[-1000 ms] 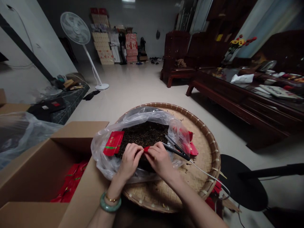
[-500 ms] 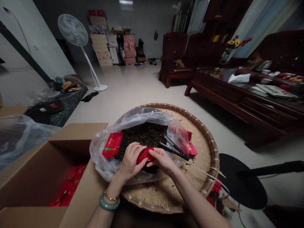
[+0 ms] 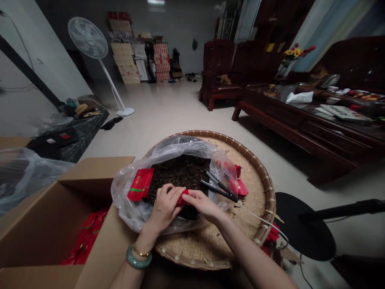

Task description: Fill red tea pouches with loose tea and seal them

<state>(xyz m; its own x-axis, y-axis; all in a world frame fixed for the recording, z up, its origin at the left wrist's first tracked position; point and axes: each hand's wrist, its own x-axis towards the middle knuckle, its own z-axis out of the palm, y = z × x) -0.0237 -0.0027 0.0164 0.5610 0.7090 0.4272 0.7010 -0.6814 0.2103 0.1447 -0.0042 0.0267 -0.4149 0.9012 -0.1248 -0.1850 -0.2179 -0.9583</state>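
Observation:
Between my two hands is a small red packet (image 3: 182,197), partly hidden by my fingers. My left hand (image 3: 165,204) wraps round its left side, and my right hand (image 3: 198,202) pinches its right end. Below them a clear plastic bag (image 3: 126,212) lies wide open, full of dark loose tea leaves (image 3: 177,170). Flat red packets (image 3: 140,184) with a green stripe rest on the bag's left side. A black sealing iron (image 3: 221,188) with parted jaws and a white cord leans at the bag's right edge, close to my right hand.
The bag sits on a round woven bamboo tray (image 3: 252,192), with more red packets (image 3: 242,187) on its right. An open cardboard box (image 3: 99,241) holding red packets (image 3: 87,237) stands at left. A black round stand base (image 3: 303,224) is at right, a white fan (image 3: 120,96) farther back.
My fingers have closed further round the red packet, so less of it shows. My right hand has shifted slightly left. The whole view has moved a little.

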